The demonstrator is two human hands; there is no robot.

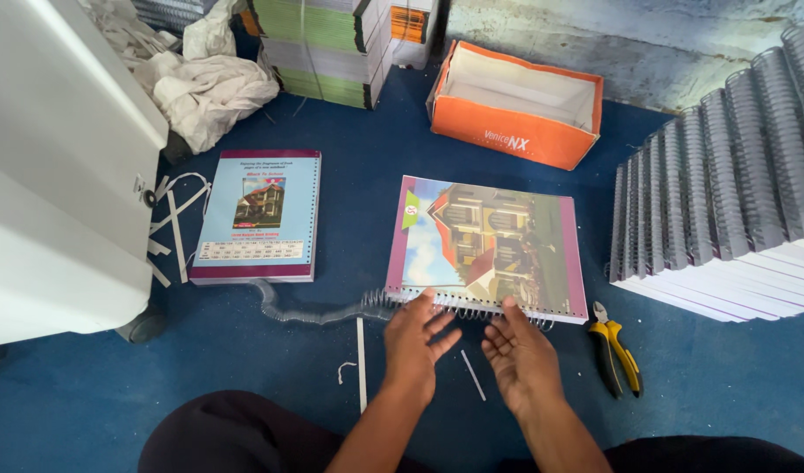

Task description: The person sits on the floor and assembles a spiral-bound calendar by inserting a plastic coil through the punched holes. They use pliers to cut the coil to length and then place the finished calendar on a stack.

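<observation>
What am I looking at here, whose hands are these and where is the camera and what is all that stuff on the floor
There is one picture, taken by a camera worn on a person's head and looking down, so the two bare hands at the bottom are that person's own. No machine arm is involved.

The left hand and the right hand rest with open fingers at the near edge of a notebook with a house picture on its cover. A spiral wire coil runs along that edge and trails off to the left. Neither hand grips anything firmly that I can see.

Everything lies on a blue floor. To the left is a second notebook, to the right yellow-handled pliers and a row of bound books. Behind sit an open orange box and stacked paper.
</observation>
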